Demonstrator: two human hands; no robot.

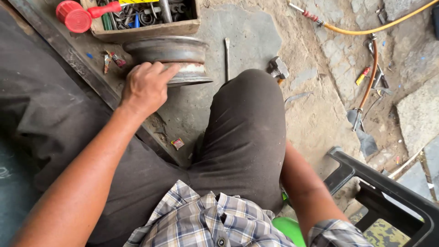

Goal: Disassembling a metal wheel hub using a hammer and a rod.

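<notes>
Left to right, from where I'm standing: far left there's a dark metal bar (68,55) running diagonal across the ground, w/ a red cap-shaped thing (74,17) up top beside a wooden box of tools (146,28).

Just below the box sits the metal wheel rim (169,57), lying on its side on the floor, axle axis pointing roughly up-down, so the round edge faces the person. The left hand (145,88) is right on it: palm down, fingers draped over the near-left edge of the rim, thumb tucked. Grip looks like a loose resting hold, fingers curled on the rim but not clamped shut around it afaict. Forearm stretches straight out from bottom left, elbow low, wrist about level.

Mid frame: a long thin rod (227,58) lies just right of the rim, not touching it. Bent knee in dark trousers fills the centre. A small hammer (277,68) sits past the knee.

Right hand, can't see it. The right arm drops behind the thigh, so no telling if it's open or closed. Left is clearly the nearer hand to the rim.

Far right: orange hose (372,68) and a black plastic chair (388,192).
</notes>
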